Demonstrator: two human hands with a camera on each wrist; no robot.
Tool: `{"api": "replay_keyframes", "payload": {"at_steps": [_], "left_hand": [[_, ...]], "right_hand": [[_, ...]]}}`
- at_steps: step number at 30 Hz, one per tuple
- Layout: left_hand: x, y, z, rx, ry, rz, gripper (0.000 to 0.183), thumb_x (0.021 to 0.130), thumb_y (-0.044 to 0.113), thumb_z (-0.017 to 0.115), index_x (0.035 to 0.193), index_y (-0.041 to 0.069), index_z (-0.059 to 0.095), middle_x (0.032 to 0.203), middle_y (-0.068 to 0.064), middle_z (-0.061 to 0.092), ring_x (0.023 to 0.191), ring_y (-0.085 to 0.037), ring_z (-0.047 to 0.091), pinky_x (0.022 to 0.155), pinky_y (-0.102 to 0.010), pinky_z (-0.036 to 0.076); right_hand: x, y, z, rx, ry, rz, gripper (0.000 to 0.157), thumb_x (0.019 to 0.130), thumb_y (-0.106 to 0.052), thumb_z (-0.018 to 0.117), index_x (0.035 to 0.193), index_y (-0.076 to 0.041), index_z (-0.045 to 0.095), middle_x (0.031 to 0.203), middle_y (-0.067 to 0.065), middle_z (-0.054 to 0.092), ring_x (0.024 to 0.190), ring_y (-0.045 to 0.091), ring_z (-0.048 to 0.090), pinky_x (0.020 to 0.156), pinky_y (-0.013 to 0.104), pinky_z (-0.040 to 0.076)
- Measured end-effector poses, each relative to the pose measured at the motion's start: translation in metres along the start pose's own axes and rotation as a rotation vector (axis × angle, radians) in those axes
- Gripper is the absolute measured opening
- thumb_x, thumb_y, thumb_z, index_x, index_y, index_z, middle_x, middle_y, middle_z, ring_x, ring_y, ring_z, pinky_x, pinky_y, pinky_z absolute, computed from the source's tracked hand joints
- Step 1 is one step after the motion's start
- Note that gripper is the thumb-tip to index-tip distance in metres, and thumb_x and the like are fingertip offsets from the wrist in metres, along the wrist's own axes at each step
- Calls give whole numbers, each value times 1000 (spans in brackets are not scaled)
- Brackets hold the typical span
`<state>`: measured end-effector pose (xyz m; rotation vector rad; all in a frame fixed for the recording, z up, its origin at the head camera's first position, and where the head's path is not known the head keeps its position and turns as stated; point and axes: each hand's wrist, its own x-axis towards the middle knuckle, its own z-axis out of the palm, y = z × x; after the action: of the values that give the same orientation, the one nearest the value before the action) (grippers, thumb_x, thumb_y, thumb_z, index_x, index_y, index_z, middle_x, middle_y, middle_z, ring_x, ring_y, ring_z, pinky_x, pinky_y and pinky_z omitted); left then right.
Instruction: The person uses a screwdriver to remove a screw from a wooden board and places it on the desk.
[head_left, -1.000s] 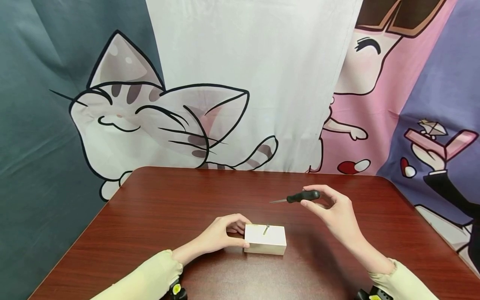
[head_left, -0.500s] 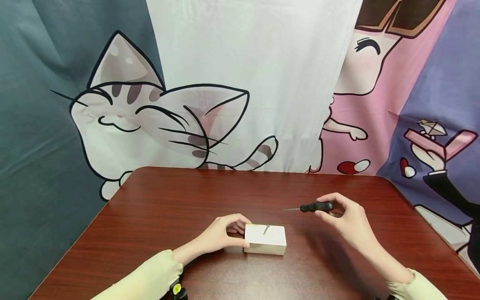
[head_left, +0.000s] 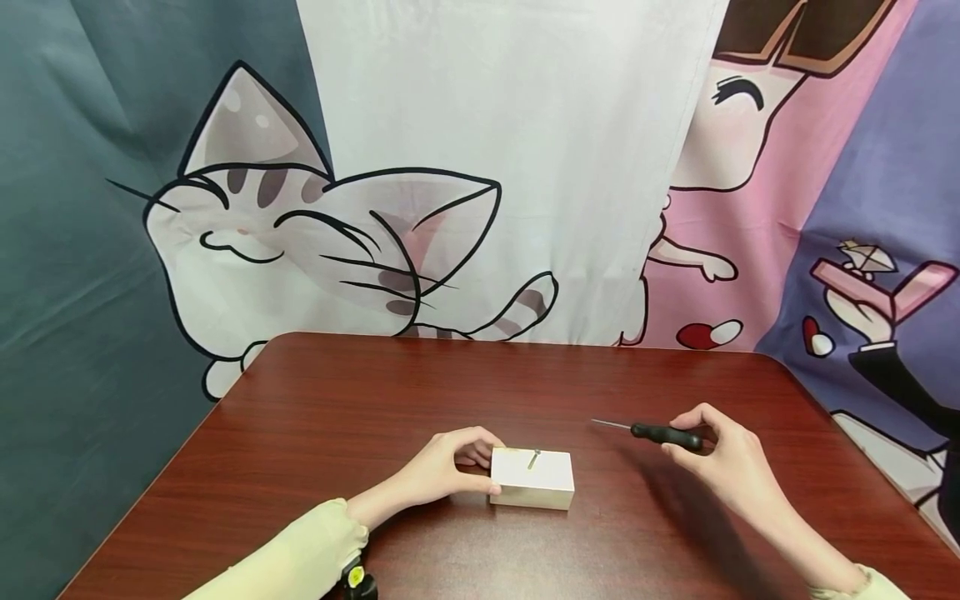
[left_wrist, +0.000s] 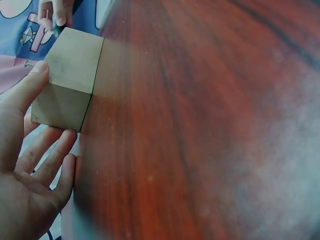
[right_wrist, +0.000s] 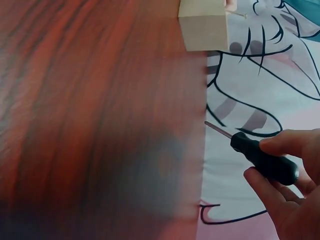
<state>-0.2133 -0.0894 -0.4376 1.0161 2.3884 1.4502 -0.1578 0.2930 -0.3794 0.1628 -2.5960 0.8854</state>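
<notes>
A pale wooden block (head_left: pixel 531 483) rests on the table with a screw (head_left: pixel 534 459) standing up from its top face. My left hand (head_left: pixel 435 468) grips the block's left end, thumb at the front and fingers behind; in the left wrist view the thumb lies near the screw (left_wrist: pixel 28 64). My right hand (head_left: pixel 731 458) pinches the black handle of a screwdriver (head_left: pixel 666 436) between thumb and fingers. It is held above the table, right of the block, with its thin metal shaft pointing left.
The reddish-brown wooden table (head_left: pixel 360 400) stretches around both hands. Behind its far edge hangs a cloth backdrop (head_left: pixel 525 167) with a cartoon cat and other figures. A black wrist device (head_left: pixel 358 579) sits under the left sleeve.
My right hand has moved right and toward me, lower in the head view, with the screwdriver still pinched. The left hand and the block have stayed in place.
</notes>
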Motion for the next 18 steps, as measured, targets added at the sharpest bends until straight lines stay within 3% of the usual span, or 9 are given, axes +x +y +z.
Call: {"api": "replay_keyframes", "payload": {"at_steps": [8,18], "left_hand": [[1,1,0,-1,4,2,43,79,30,84,117,22,65,101,-2,73,95,-16,70,88,-29,57],[1,1,0,-6,-8,-33,45,77,30,85,117,27,65,102,4,71,95,-10,69,89,-25,56]], "right_hand": [[-10,11,-8,-53,-6,44,29,75,-16,87,92,-18,63,91,5,73,63,-6,60,55,16,45],[-19,19,-9,-84,-122,113,30,75,-26,86,91,-19,61,90,3,72,64,-4,62,53,21,42]]}}
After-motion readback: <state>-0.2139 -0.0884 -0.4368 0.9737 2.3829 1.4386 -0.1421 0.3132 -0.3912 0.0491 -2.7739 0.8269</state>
